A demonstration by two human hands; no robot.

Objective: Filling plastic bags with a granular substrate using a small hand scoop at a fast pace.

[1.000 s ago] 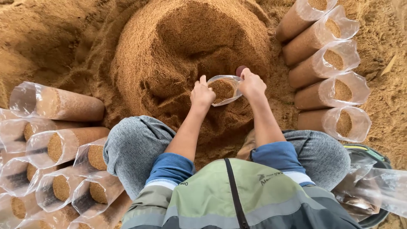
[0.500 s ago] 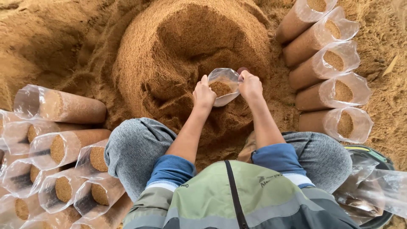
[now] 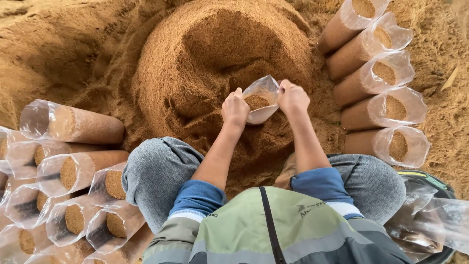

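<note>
Hands (image 3: 235, 108) hold bag (image 3: 260, 99) slightly lower than before.

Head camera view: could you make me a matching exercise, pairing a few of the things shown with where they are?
Things:
1. clear plastic bag
2. sawdust mound
3. filled bags in a neat row
4. filled bags in a heap

Places:
A. at the picture's left edge
B. held between the left hand and the right hand
C. along the picture's right side
D. in front of the person's knees

Pairs: 1-B, 2-D, 3-C, 4-A
</note>
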